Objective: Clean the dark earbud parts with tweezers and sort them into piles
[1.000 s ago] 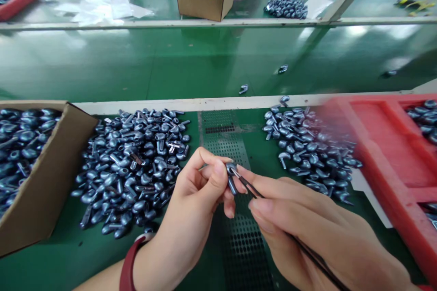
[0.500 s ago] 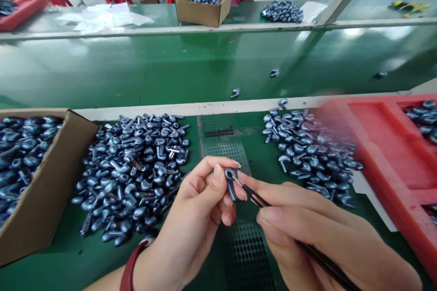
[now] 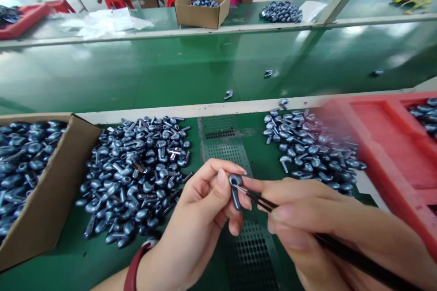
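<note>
My left hand (image 3: pixel 201 216) pinches a small dark-blue earbud shell (image 3: pixel 235 187) between thumb and fingers, just above a perforated metal plate (image 3: pixel 239 218). My right hand (image 3: pixel 307 223) is closed on thin black tweezers (image 3: pixel 327 243), whose tip touches the upper part of the shell. A heap of the same shells (image 3: pixel 136 177) lies on the green bench to the left of my hands. Another heap (image 3: pixel 307 145) lies to the right.
A cardboard box (image 3: pixel 51 200) full of shells stands at the left. A red foam tray (image 3: pixel 392 154) with shells sits at the right. Beyond a white rail runs a green conveyor (image 3: pixel 170 72) carrying stray shells. Across it, a person in pink works behind another box (image 3: pixel 203 9).
Both hands have dropped slightly in view with the shell and tweezers still together. The stray shells on the conveyor have drifted left.
</note>
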The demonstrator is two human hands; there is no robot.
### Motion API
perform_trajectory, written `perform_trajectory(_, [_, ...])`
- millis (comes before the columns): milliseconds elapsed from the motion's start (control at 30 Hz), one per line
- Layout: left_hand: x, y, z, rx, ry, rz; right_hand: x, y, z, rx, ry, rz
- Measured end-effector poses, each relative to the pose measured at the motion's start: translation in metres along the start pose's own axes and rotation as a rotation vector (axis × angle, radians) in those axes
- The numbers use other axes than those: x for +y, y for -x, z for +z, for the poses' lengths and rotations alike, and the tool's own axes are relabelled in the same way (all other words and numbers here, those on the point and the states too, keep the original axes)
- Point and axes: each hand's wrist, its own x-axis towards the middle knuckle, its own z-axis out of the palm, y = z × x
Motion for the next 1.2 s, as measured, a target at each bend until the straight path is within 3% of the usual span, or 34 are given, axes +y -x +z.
perform_trajectory(67, [0.001,0.000,0.000,-0.021,0.009,-0.019,0.000,-0.001,-0.004,-0.090,0.013,0.009])
perform_trajectory(133, [0.002,0.000,0.000,-0.031,0.006,-0.024,-0.001,-0.003,-0.004,-0.094,0.029,0.042])
perform_trajectory(333, [0.003,0.000,0.000,-0.039,0.012,-0.018,-0.003,-0.010,0.012,0.147,-0.126,0.079])
perform_trajectory(633, [0.009,0.000,0.003,-0.003,-0.097,-0.044,0.007,-0.010,0.023,0.274,-0.194,0.033])
perform_trajectory(733, [0.020,0.003,0.006,0.096,-0.482,0.072,0.012,-0.011,0.024,0.372,-0.186,-0.002])
perform_trajectory(833, [0.042,0.009,0.004,0.316,-1.309,0.434,0.024,-0.021,0.027,0.422,-0.294,0.177])
perform_trajectory(900, [0.060,0.013,-0.002,0.577,-1.843,0.639,0.036,-0.032,0.029,0.396,-0.422,0.369])
perform_trajectory(933, [0.068,0.016,-0.005,0.722,-2.045,0.671,0.042,-0.037,0.030,0.393,-0.468,0.443])
perform_trajectory(1000, [0.081,0.019,-0.011,0.960,-2.304,0.600,0.053,-0.049,0.032,0.375,-0.496,0.518])
perform_trajectory(1067, [0.083,0.021,-0.013,1.088,-2.410,0.526,0.062,-0.060,0.034,0.369,-0.490,0.543])
perform_trajectory(1133, [0.073,0.018,-0.012,1.047,-2.416,0.635,0.069,-0.070,0.036,0.381,-0.472,0.553])
perform_trajectory(1200, [0.051,0.011,-0.010,0.726,-2.420,0.804,0.076,-0.078,0.037,0.407,-0.444,0.557])
